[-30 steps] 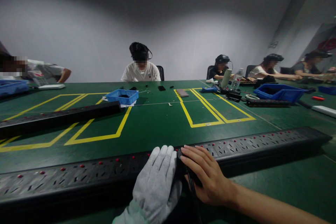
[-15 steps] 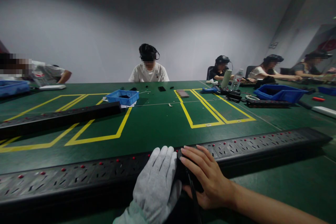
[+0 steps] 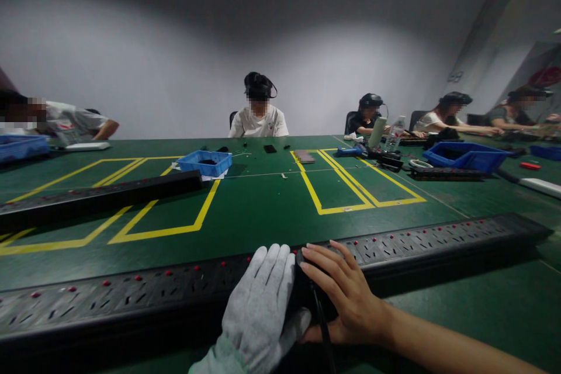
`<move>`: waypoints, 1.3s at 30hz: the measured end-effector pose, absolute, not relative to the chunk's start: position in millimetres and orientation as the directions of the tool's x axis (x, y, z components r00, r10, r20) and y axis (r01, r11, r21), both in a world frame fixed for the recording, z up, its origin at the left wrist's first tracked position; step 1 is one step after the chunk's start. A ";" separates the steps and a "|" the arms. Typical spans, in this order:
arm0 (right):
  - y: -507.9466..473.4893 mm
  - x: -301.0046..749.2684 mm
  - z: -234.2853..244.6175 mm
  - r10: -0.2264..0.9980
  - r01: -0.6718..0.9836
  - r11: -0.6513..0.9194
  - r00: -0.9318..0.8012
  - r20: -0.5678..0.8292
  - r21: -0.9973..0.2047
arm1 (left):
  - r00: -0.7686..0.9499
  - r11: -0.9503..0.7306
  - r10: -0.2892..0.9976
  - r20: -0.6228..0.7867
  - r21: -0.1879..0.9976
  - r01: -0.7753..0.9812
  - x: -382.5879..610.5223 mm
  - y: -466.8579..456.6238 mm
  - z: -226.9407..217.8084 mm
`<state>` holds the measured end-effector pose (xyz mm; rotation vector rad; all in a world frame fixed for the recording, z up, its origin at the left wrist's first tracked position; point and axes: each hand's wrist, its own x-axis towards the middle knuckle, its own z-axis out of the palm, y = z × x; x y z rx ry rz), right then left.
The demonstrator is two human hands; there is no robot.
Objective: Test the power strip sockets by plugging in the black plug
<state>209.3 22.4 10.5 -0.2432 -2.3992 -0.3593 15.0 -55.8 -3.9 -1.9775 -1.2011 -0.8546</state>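
A long black power strip (image 3: 438,239) with red switches lies across the green table (image 3: 263,204) right in front of me. My left hand (image 3: 263,304), in a white glove, lies flat on the strip's middle with its fingers stretched out. My bare right hand (image 3: 346,298) sits beside it, touching the glove. Its fingers curl over a black part (image 3: 307,295) on the strip. A thin black cord (image 3: 323,333) runs down from under that hand. What the part is stays mostly hidden by the fingers.
A second black power strip (image 3: 100,196) lies at the left over yellow floor-tape boxes. A blue tray (image 3: 205,162) sits mid-table and a blue bin (image 3: 467,156) with tools and bottles at the right. One person (image 3: 259,120) sits opposite; others work along both sides.
My hands stay on the strip. The right hand's fingers have shifted slightly and the glove's thumb has moved toward it. The person opposite has drifted right in view.
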 end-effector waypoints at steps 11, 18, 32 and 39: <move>23.3 212.0 8.9 0.065 0.236 0.955 -0.760 0.647 0.182 | 0.389 -0.393 0.478 0.788 -0.205 0.897 13.0 -56.0 -6.2; 21.0 214.7 10.5 0.107 0.217 0.970 -0.789 0.605 0.111 | 0.385 -0.372 0.492 0.781 -0.211 0.904 13.0 -56.1 -5.3; 14.8 207.5 19.9 0.154 0.227 0.974 -0.740 0.655 0.028 | 0.397 -0.313 0.475 0.785 -0.271 0.910 13.3 -53.4 -7.3; 17.3 206.8 19.5 0.129 0.217 0.975 -0.736 0.664 0.052 | 0.296 -0.312 0.483 0.824 -0.154 0.938 18.7 -51.2 -14.7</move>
